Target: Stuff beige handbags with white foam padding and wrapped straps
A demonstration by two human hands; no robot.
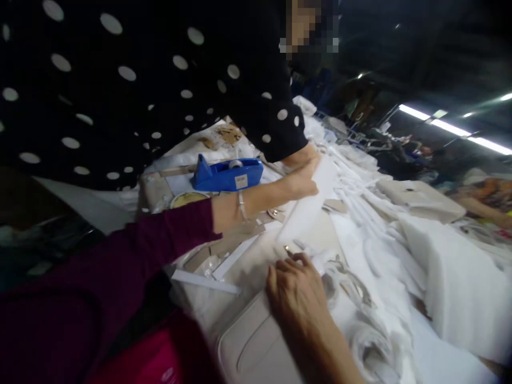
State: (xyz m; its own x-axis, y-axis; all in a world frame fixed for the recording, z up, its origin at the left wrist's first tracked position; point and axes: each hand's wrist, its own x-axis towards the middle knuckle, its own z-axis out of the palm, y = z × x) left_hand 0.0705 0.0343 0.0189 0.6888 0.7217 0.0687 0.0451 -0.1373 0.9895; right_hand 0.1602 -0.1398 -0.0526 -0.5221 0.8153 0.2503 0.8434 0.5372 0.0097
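Bag (254, 341) lies under right hand (298, 280); left hand (301, 184) touches white sheet (310, 216); both grips unclear.

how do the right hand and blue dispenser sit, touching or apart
Apart: the head view shows the left forearm between the right hand and the blue dispenser, with a clear gap.

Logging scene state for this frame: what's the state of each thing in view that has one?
Left hand: at the white sheet, grip unclear
Right hand: partly curled, palm hidden
Beige bag: lying flat, open or shut unclear
Blue tape dispenser: upright
White roll: rolled up
Ceiling lights: lit
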